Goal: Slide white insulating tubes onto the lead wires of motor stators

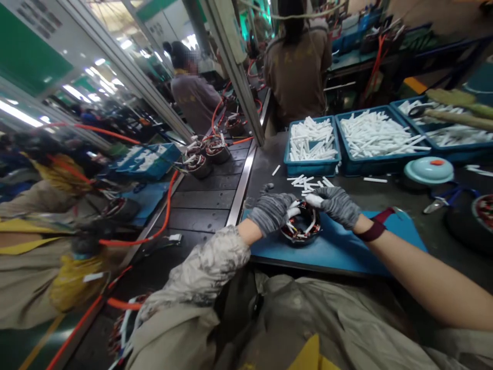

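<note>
A round motor stator (301, 237) with copper windings, white sleeves and loose leads lies on a blue mat (358, 252) before me. My left hand (271, 211), in a grey knitted glove, is closed at the stator's upper left edge, fingertips among its leads. Across from it, my right hand (339, 206), gloved alike, pinches at the upper right edge. White shows at the fingertips of both hands; whether it is sleeve or finger covering is unclear, and what they grip is too small to name. Loose white tubes (304, 184) lie just beyond the stator.
Blue bins (313, 168) of white tubes stand at the back right. Nearby are a pale blue lidded bowl (429, 170), blue-handled scissors (442, 199) and another stator (483, 218). A conveyor (200, 192) with stators runs along the left; co-workers sit beyond it and ahead.
</note>
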A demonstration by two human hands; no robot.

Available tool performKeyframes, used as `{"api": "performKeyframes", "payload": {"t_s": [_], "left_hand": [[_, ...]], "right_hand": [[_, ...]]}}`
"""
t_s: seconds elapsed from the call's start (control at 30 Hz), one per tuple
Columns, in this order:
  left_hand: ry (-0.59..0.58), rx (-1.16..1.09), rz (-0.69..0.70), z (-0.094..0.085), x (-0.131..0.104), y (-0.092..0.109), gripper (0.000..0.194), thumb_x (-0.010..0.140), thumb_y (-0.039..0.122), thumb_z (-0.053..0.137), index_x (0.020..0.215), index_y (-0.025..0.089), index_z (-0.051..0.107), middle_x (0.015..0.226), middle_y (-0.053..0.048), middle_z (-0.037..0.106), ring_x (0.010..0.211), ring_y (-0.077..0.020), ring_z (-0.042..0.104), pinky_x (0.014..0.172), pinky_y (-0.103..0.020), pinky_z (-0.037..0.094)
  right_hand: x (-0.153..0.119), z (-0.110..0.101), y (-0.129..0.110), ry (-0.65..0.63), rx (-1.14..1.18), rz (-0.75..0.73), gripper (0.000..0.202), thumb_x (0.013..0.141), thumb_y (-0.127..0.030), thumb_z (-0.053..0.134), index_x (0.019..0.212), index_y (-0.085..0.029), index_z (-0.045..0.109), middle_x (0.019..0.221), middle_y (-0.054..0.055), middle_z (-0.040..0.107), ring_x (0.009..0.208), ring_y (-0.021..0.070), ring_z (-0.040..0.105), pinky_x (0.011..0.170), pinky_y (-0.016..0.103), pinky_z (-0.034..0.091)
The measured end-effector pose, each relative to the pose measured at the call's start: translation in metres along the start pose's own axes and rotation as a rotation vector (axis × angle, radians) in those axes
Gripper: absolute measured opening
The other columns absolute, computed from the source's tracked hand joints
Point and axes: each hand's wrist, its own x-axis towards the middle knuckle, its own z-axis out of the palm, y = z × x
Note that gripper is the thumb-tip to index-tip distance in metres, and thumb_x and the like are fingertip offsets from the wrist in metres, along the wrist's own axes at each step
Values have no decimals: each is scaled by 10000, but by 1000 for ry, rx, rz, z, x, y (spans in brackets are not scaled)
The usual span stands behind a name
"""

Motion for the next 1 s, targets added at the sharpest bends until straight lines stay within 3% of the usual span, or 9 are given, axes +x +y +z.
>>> {"api": "performKeyframes", "payload": {"t_s": [0.07, 0.13, 0.27, 0.33, 0.43, 0.53, 0.73, 0.9, 1.0], "left_hand": [[-7, 100, -26, 3, -13, -3, 323, 1036, 403, 485, 1059, 178, 716, 981, -106, 757, 964, -272, 697, 1041, -502, 399], [-10, 88, -33, 7, -23, -10, 369, 1046, 420, 451, 1038, 184, 735, 931, -104, 749, 908, -260, 690, 965, -461, 428], [106, -165, -27, 16, -29, -20, 364, 1043, 450, 475, 1171, 230, 735, 1092, -70, 761, 1009, -217, 687, 951, -380, 442], [157, -244, -25, 18, -27, -19, 374, 1017, 485, 532, 1227, 244, 726, 1148, -63, 760, 1059, -226, 686, 975, -383, 445], [159, -296, -19, 18, -21, -13, 376, 988, 473, 597, 1259, 242, 722, 1139, -59, 773, 1053, -227, 703, 988, -376, 465], [141, -328, -26, 19, -18, -8, 323, 989, 424, 609, 1195, 220, 753, 1069, -63, 792, 1001, -220, 727, 960, -360, 499], [170, -374, -110, 24, -24, -6, 260, 993, 376, 603, 1102, 217, 778, 1042, -47, 804, 1009, -218, 735, 1028, -391, 482], [145, -404, -173, 24, -27, -2, 287, 1028, 353, 528, 1085, 219, 775, 1072, -31, 803, 1044, -210, 730, 1094, -409, 443], [155, -410, -167, 25, -28, -2, 291, 1032, 344, 517, 1098, 215, 769, 1107, -38, 796, 1076, -214, 725, 1125, -420, 429]], "right_hand": [[-10, 4, -7, 99, -164, -31, 471, 869, -567, 569, 572, -203, 604, 543, 21, 551, 546, 145, 447, 562, 310, 383], [-18, 3, -11, 107, -217, -50, 501, 885, -576, 550, 556, -200, 591, 548, 26, 550, 545, 142, 448, 567, 312, 382], [-28, -13, -6, -78, 50, 70, 461, 795, -659, 697, 752, -200, 718, 702, 22, 691, 655, 174, 603, 631, 307, 498], [-31, -21, 3, -26, 198, 135, 473, 704, -652, 797, 843, -203, 740, 820, 37, 744, 760, 208, 668, 724, 344, 558], [-34, -25, 17, 98, 331, 146, 510, 717, -582, 831, 1065, -219, 745, 1065, 66, 772, 968, 247, 710, 906, 427, 580], [-32, -22, 22, 22, 379, 96, 525, 798, -527, 798, 1231, -243, 714, 1219, 74, 744, 1107, 260, 695, 1025, 478, 545], [-15, -13, 21, -83, 262, -35, 483, 925, -559, 646, 1319, -286, 700, 1360, 50, 687, 1296, 275, 607, 1182, 512, 410], [-1, -8, 26, -257, 363, -33, 450, 935, -591, 613, 1220, -273, 757, 1248, 52, 744, 1184, 262, 673, 1127, 504, 463], [3, -8, 25, -256, 421, -14, 421, 903, -559, 678, 1202, -275, 760, 1221, 50, 753, 1152, 257, 687, 1088, 486, 496]]}}
